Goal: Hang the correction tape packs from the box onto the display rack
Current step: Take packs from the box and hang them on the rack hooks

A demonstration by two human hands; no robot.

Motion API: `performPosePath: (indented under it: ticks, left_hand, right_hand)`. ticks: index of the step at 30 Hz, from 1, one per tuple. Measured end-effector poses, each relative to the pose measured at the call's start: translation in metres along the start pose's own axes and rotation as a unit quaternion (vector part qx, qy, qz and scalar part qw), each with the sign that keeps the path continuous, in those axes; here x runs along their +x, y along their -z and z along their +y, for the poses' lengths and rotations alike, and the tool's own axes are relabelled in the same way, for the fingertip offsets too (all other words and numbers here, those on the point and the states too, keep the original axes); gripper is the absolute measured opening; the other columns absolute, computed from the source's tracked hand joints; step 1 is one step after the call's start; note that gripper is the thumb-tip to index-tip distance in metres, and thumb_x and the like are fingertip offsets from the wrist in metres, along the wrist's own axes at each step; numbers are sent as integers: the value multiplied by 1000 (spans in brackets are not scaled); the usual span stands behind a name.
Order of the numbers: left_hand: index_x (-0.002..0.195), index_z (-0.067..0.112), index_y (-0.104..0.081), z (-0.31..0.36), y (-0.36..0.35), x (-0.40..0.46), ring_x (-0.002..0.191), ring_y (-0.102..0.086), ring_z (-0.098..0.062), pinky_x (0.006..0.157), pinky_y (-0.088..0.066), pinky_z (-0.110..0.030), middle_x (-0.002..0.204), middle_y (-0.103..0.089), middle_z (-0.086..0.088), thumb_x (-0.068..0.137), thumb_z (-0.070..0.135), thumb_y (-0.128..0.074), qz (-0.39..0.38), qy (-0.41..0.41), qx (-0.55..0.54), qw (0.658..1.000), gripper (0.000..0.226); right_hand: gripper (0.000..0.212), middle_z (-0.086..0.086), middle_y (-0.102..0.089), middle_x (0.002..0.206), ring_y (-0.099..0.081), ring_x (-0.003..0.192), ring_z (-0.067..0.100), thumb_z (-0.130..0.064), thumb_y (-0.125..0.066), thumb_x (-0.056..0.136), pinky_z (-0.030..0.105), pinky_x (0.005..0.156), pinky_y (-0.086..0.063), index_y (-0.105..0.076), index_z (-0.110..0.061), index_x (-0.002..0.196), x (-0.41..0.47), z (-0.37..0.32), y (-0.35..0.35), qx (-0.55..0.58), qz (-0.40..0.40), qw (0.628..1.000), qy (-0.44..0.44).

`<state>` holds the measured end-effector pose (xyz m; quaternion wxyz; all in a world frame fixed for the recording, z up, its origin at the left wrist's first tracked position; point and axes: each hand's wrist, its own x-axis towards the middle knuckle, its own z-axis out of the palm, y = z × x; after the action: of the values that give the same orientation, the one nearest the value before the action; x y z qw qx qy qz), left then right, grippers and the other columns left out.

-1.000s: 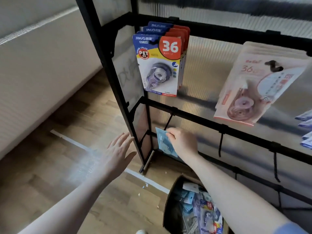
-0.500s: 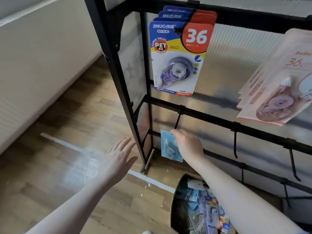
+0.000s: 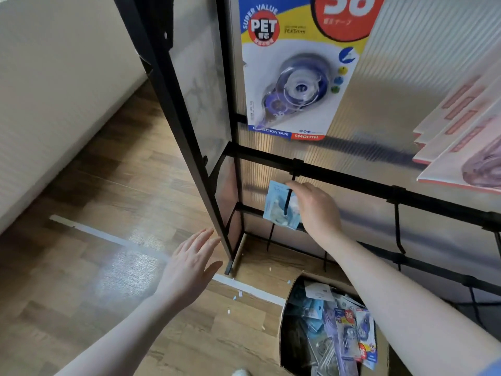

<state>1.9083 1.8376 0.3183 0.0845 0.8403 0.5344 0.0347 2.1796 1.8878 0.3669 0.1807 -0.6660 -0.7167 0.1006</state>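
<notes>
My right hand (image 3: pixel 315 210) pinches a small light-blue correction tape pack (image 3: pixel 278 206) against a black hook (image 3: pixel 288 196) on the lower bar of the black display rack (image 3: pixel 347 177); the hook crosses the front of the pack. My left hand (image 3: pixel 189 264) hovers open, fingers spread, left of the rack's front post. A cardboard box (image 3: pixel 283 316) on the floor at bottom centre holds several more packs (image 3: pixel 349 332). A large blue-and-yellow pack (image 3: pixel 298 77) hangs from the upper bar.
Pink packs (image 3: pixel 466 147) hang at the upper right. More bare hooks (image 3: pixel 398 229) stick out along the lower bars. A white tape line (image 3: pixel 108 234) crosses the wooden floor, and a pale wall (image 3: pixel 54 90) runs along the left.
The camera has come closer to the rack. My right hand has lifted the blue pack up to the hook on the lower bar. My left hand has stayed open.
</notes>
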Motion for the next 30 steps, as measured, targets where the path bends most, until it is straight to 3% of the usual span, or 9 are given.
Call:
performPosePath:
  ticks: [11, 16, 19, 24, 30]
  left_hand:
    - [122, 18, -53, 19, -37, 8, 121, -49, -22, 95, -45, -35, 131, -55, -5, 84, 44, -40, -14, -42, -21, 999, 49]
    - [124, 17, -54, 20, -42, 4, 122, -50, -23, 95, -45, -36, 131, -55, -5, 84, 45, -39, -21, -44, -18, 999, 51]
    - [125, 16, -54, 22, -46, 0, 124, -49, -23, 98, -43, -37, 133, -54, -5, 85, 46, -38, -33, -45, -16, 998, 53]
    - [125, 14, -55, 37, -63, -8, 123, -50, -25, 98, -43, -39, 133, -54, -7, 85, 47, -36, -55, -52, -21, 997, 56]
    - [122, 10, -56, 77, -101, -12, 119, -54, -29, 93, -46, -43, 130, -56, -12, 87, 46, -42, -94, -72, -31, 992, 52]
  right_hand:
    - [43, 17, -61, 104, -57, 93, 31, -8, -52, 91, 31, 65, -36, -50, -11, 134, 14, 18, -13, -1, 82, 997, 9]
    - [52, 16, -53, 124, -52, 111, 28, -14, -56, 92, 37, 88, -46, -37, -8, 140, -13, 28, -23, 7, 137, 990, -30]
    - [52, 18, -53, 125, -53, 112, 29, -13, -60, 89, 36, 86, -48, -41, -5, 137, -43, 39, -34, -1, 148, 988, -39]
    - [47, 17, -54, 126, -54, 113, 31, -22, -53, 91, 37, 93, -45, -46, -5, 134, -109, 72, -55, -28, 88, 991, -92]
    - [44, 15, -54, 126, -55, 112, 31, -23, -53, 94, 40, 91, -46, -47, -8, 134, -194, 131, -67, -57, 15, 982, -178]
